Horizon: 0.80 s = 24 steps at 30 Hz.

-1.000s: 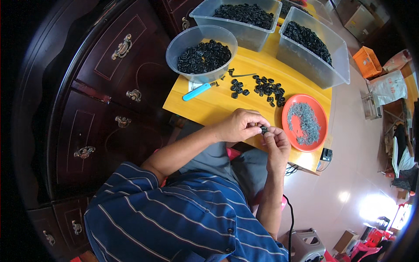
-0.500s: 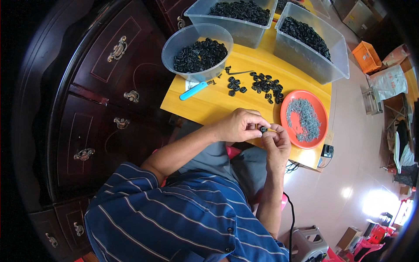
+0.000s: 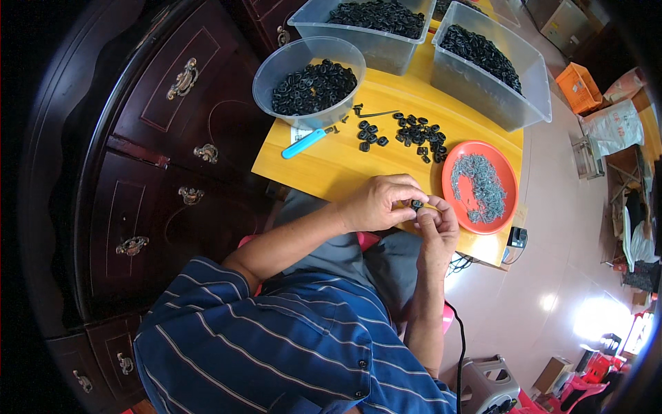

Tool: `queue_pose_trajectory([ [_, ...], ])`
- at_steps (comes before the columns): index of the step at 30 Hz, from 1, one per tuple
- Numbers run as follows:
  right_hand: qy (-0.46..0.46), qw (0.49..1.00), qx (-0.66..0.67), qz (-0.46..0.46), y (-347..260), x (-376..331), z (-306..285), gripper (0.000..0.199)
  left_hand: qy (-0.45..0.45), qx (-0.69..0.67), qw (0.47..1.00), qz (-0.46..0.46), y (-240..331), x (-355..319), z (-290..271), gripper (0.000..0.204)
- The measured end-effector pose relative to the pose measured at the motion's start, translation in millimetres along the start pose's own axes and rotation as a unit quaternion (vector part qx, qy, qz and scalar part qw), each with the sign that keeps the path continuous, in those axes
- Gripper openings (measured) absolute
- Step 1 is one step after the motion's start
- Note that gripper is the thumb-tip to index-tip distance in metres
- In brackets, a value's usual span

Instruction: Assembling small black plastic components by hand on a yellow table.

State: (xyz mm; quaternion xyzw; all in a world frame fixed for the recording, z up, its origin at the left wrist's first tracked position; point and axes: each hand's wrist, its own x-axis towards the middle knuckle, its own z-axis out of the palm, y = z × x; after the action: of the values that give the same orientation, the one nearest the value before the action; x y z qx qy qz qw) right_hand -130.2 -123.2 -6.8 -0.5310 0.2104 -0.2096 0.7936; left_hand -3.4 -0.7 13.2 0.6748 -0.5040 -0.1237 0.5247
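Between my fingertips, over the front edge of the yellow table (image 3: pixel 310 164), is a small round black plastic part (image 3: pixel 416 205). My left hand (image 3: pixel 383 201) pinches it from the left with thumb and fingers. From the right, my right hand (image 3: pixel 439 224) closes its thumb and forefinger on the same part; whether a pin is there too is too small to tell. Just right of my right hand sits a red plate (image 3: pixel 509 183) with many small grey metal pins (image 3: pixel 488 196). Beyond the hands lie loose black parts (image 3: pixel 422 134) in two clusters.
A blue-handled tool (image 3: pixel 303 143) and a thin dark rod (image 3: pixel 379 113) lie at the left. Behind them stand a round clear tub (image 3: pixel 262 93) and two clear bins (image 3: pixel 483 103) (image 3: pixel 358 48) of black parts. A dark wooden cabinet (image 3: pixel 158 159) borders the left side.
Both hands stay together on the black part, with only slight finger shifts. The whole view has moved a little; nothing else has visibly changed place.
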Motion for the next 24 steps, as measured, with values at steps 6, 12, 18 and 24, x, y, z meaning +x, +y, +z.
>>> queue_pose_trajectory([
  [6, 0.004, 1.000, -0.002, 0.003, -3.2, -1.4, 1.3, 0.023, 0.007, 0.016, 1.000, 0.014, 1.9, 0.2, 2.1, 0.029],
  [12, 0.020, 1.000, 0.024, 0.000, -2.1, 0.8, -0.4, 0.022, 0.008, 0.007, 1.000, -0.005, 8.4, 1.4, 5.6, 0.023],
  [18, 0.021, 0.999, 0.040, -0.009, 0.6, 1.6, -1.0, 0.020, 0.010, 0.021, 0.999, 0.035, 3.8, -0.1, 7.3, 0.034],
  [24, 0.032, 0.998, 0.048, -0.002, 0.4, 0.5, 1.1, 0.017, 0.027, 0.104, 0.993, 0.043, 12.1, -1.1, 7.0, 0.034],
])
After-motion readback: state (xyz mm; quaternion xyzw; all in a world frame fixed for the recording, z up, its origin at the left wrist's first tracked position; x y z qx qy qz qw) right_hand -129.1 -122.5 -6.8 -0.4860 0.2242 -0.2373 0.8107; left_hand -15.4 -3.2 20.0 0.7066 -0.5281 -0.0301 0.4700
